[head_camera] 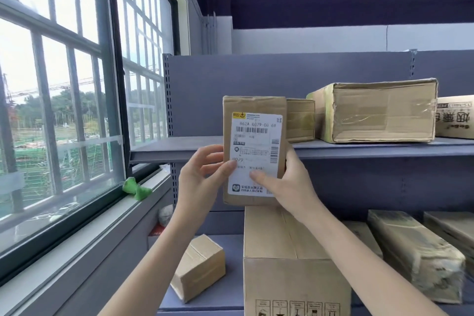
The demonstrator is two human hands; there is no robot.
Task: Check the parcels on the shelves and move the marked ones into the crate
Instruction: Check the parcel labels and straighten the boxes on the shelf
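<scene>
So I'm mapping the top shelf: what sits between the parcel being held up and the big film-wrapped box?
In the head view, one small cardboard box stands on the upper shelf between the held parcel and the large film-wrapped box.

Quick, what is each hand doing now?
Left hand: holds the labelled parcel.
Right hand: holds the same parcel.

Matt cardboard parcel (254,108) w/ smooth white paper label (256,151); glossy tape-wrapped box (379,110); matt metal shelf (179,147).

Labelled parcel (254,151) between both hands (246,182)
</scene>
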